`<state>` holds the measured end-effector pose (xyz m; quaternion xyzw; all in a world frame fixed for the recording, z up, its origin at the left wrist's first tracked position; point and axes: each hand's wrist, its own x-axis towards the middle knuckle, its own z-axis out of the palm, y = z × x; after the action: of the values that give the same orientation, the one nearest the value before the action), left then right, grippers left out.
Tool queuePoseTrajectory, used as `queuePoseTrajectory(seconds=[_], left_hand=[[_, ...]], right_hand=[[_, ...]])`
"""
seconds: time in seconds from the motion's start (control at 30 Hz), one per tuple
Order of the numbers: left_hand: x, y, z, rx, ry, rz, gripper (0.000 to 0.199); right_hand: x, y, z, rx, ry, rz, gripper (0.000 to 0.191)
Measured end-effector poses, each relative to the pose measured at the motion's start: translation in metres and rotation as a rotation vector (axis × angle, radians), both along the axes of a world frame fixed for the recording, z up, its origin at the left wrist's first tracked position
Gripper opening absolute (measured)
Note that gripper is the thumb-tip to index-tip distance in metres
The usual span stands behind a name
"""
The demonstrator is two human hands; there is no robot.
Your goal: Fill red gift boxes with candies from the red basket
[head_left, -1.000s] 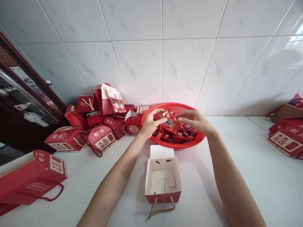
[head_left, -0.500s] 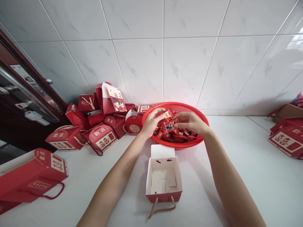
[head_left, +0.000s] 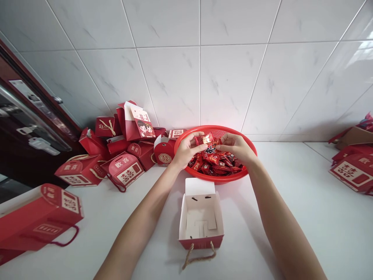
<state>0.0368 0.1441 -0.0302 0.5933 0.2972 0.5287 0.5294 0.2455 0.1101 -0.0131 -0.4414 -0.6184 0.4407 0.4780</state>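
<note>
A red plastic basket (head_left: pixel 223 179) holds many red-wrapped candies (head_left: pixel 225 163). Over its left side my left hand (head_left: pixel 189 151) is closed on a candy packet (head_left: pixel 208 138) between thumb and fingers. My right hand (head_left: pixel 236 148), over the right half of the basket, has thumb and fingers closed on a red packet with dark lettering (head_left: pixel 210 149). In front of the basket stands an open box (head_left: pixel 201 221), white inside, with its flap up towards the basket and a twine handle at the front; no candy shows in it.
Several red gift boxes (head_left: pixel 125 171) are piled to the left, with a larger red box (head_left: pixel 40 217) at the near left. More red boxes (head_left: pixel 354 171) stand at the far right. A tiled wall (head_left: pixel 175 85) rises behind, and a dark door (head_left: pixel 32 128) with keys is at the left.
Both hands have drawn slightly closer together over the basket. The right fingers have closed in on a packet, and the lettered packet has shifted up a little.
</note>
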Motion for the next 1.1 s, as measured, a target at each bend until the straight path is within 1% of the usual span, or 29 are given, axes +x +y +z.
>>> queuePoseTrajectory(seconds=[0.1, 0.17, 0.23, 0.3, 0.33, 0.4, 0.47, 0.53, 0.6, 0.67, 0.73, 0.93, 0.97, 1.03, 1.1], left_hand=[[-0.001, 0.001, -0.001, 0.013, -0.014, 0.039, 0.051], [-0.001, 0.002, -0.002, 0.016, -0.034, 0.084, 0.054], [0.0, 0.003, -0.002, 0.001, -0.063, 0.109, 0.057], [0.0, 0.004, -0.003, -0.021, -0.087, 0.121, 0.058], [0.001, 0.004, -0.003, -0.029, -0.095, 0.126, 0.058], [0.002, 0.004, -0.003, -0.034, -0.11, 0.138, 0.057], [0.002, 0.003, -0.002, -0.03, -0.125, 0.144, 0.056], [0.003, 0.002, -0.001, -0.027, -0.132, 0.142, 0.056], [0.003, 0.002, 0.0, -0.034, -0.135, 0.138, 0.057], [0.003, 0.001, 0.001, -0.05, -0.152, 0.137, 0.057], [0.003, 0.002, 0.001, -0.064, -0.176, 0.145, 0.057], [0.002, 0.005, -0.002, -0.043, -0.147, 0.164, 0.056], [0.002, 0.005, -0.002, -0.041, -0.139, 0.159, 0.055], [0.002, 0.005, -0.003, -0.039, -0.112, 0.147, 0.052], [0.001, 0.005, -0.004, -0.041, -0.07, 0.134, 0.049]], right_hand=[[0.0, 0.0, 0.001, -0.009, 0.013, 0.029, 0.034], [0.005, 0.0, 0.001, -0.012, -0.024, 0.035, 0.034], [0.012, 0.003, 0.0, 0.001, -0.145, -0.042, 0.029], [0.018, 0.007, -0.003, 0.025, -0.35, -0.146, 0.019], [0.019, 0.008, -0.005, 0.033, -0.447, -0.168, 0.015], [0.016, 0.011, -0.008, 0.042, -0.578, -0.126, 0.013], [0.008, 0.011, -0.011, 0.042, -0.643, -0.03, 0.017], [-0.002, 0.01, -0.013, 0.041, -0.702, 0.019, 0.023], [-0.01, 0.009, -0.015, 0.043, -0.762, 0.026, 0.023], [-0.013, 0.01, -0.016, 0.054, -0.786, 0.006, 0.016], [-0.011, 0.012, -0.016, 0.074, -0.785, -0.028, 0.011], [0.011, 0.013, -0.009, 0.111, -0.668, -0.201, 0.015], [0.014, 0.012, -0.007, 0.108, -0.605, -0.244, 0.015], [0.02, 0.008, -0.001, 0.123, -0.399, -0.31, 0.017], [0.02, 0.002, 0.007, 0.158, -0.163, -0.298, 0.021]])
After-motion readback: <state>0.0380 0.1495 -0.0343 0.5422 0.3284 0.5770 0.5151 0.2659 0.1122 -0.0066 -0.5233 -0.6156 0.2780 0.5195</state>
